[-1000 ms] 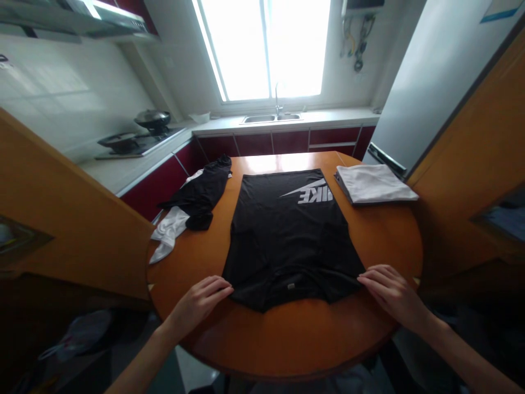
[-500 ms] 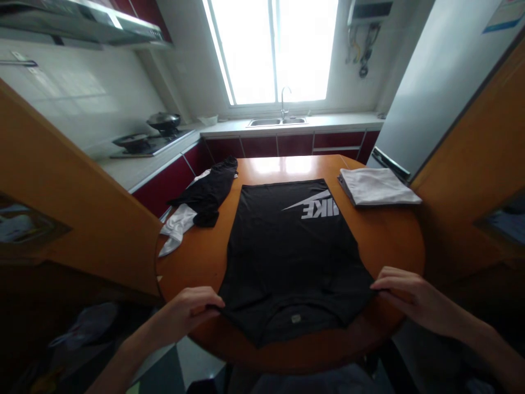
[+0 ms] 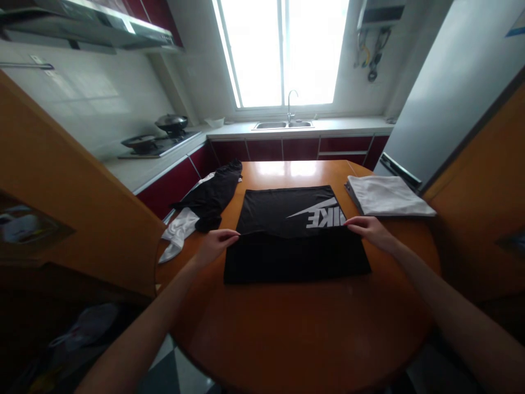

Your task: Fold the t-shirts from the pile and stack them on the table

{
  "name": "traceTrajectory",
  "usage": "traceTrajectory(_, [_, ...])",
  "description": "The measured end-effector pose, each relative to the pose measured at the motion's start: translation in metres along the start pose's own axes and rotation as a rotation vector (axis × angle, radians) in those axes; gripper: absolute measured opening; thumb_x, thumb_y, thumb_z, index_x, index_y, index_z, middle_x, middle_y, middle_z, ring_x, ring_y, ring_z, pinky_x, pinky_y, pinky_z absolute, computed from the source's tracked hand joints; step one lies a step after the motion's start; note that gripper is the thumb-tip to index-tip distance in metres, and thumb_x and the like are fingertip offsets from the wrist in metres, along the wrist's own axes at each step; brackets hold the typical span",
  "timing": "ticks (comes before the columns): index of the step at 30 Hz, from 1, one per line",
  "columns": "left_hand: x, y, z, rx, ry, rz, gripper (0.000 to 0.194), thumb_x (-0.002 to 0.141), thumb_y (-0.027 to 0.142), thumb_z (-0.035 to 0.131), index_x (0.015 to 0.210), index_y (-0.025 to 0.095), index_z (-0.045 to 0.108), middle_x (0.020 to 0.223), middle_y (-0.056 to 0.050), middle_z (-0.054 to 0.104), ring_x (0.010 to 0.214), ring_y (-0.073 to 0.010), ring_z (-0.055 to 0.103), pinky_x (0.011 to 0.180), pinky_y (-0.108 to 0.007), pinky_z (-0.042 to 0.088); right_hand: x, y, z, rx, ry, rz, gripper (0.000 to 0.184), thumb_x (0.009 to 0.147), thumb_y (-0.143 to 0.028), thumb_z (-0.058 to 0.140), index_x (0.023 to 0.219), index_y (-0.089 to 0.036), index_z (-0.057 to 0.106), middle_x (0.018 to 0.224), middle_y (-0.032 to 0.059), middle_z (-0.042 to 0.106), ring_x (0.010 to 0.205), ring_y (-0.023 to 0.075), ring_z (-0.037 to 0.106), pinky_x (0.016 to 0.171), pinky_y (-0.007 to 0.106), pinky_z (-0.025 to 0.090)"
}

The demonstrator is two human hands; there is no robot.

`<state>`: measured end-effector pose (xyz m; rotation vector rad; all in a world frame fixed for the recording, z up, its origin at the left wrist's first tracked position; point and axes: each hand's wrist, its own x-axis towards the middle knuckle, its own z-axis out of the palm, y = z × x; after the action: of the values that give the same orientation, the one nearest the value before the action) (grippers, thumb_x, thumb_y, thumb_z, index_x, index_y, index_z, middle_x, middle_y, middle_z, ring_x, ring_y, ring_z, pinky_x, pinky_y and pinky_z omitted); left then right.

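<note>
A black T-shirt (image 3: 283, 210) with a large white logo lies on the round wooden table (image 3: 303, 328). Its near part is folded over toward the far hem, leaving a straight fold at the front. My left hand (image 3: 216, 244) pinches the left corner of the folded-over edge. At the right end of that edge, beside the logo, my right hand (image 3: 371, 229) pinches the cloth in the same way. The neckline is hidden under the folded layer.
Crumpled black and white clothes (image 3: 211, 197) lie at the table's left edge. On the right rests a folded stack of white and grey cloth (image 3: 389, 196). Wooden panels flank both sides. Behind are a counter with a sink (image 3: 270, 125) and a stove with pans (image 3: 171, 123).
Both hands have moved away from me, carrying the shirt's near edge over onto its body. The shirt has gone from spread out to folded, and the table's near part is now uncovered.
</note>
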<state>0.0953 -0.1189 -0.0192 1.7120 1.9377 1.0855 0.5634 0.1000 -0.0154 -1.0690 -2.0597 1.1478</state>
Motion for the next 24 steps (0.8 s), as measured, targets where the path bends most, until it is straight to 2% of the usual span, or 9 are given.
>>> traceTrajectory(3, [0.014,-0.022,0.018,-0.013,-0.02,-0.041,0.034,0.079,0.05,0.071,0.089,0.018,0.08,0.089,-0.007,0.08,0.084,-0.0247,0.074,0.076,-0.032,0.057,0.021,0.021,0.015,-0.014,-0.014,0.085,0.042,0.065,-0.054,0.075,0.079,-0.015,0.079,0.078,0.009,0.077,0.074,0.0247,0.069,0.069,0.034,0.052])
traceTrajectory(6, [0.019,-0.034,0.024,-0.03,0.001,-0.05,0.032,0.079,0.048,0.073,0.09,0.019,0.08,0.092,-0.006,0.08,0.087,-0.0252,0.074,0.079,-0.033,0.057,0.029,0.035,0.017,-0.029,-0.027,0.097,0.035,0.065,-0.049,0.074,0.076,-0.015,0.078,0.077,0.0088,0.077,0.075,0.0254,0.07,0.071,0.034,0.052])
traceTrajectory(12, [0.035,-0.034,0.017,-0.033,0.089,-0.035,0.033,0.079,0.05,0.074,0.091,0.019,0.08,0.092,-0.006,0.08,0.087,-0.0253,0.074,0.08,-0.033,0.057,0.04,0.038,0.001,-0.041,0.052,0.015,0.033,0.072,-0.045,0.071,0.086,-0.016,0.079,0.086,0.0087,0.078,0.082,0.0256,0.07,0.077,0.034,0.053])
traceTrajectory(15, [0.044,-0.037,0.022,-0.031,0.1,-0.044,0.035,0.078,0.051,0.074,0.089,0.019,0.08,0.091,-0.007,0.08,0.087,-0.0263,0.075,0.08,-0.034,0.057,0.052,0.043,0.005,-0.029,0.087,0.016,0.032,0.07,-0.045,0.071,0.084,-0.017,0.078,0.084,0.0084,0.078,0.081,0.0256,0.07,0.076,0.035,0.053])
traceTrajectory(19, [0.048,-0.045,0.029,0.009,0.107,-0.048,0.035,0.077,0.052,0.073,0.088,0.02,0.08,0.091,-0.007,0.08,0.086,-0.027,0.075,0.08,-0.036,0.058,0.063,0.053,0.013,-0.035,0.059,0.028,0.031,0.069,-0.045,0.07,0.08,-0.017,0.078,0.082,0.0082,0.078,0.079,0.0251,0.07,0.074,0.034,0.053])
traceTrajectory(24, [0.051,-0.048,0.028,0.042,0.137,-0.037,0.033,0.078,0.051,0.072,0.088,0.021,0.08,0.091,-0.006,0.08,0.086,-0.0259,0.075,0.081,-0.035,0.058,0.073,0.055,0.011,-0.046,0.055,-0.003,0.031,0.071,-0.045,0.071,0.083,-0.017,0.078,0.084,0.0081,0.078,0.08,0.0239,0.07,0.074,0.033,0.053])
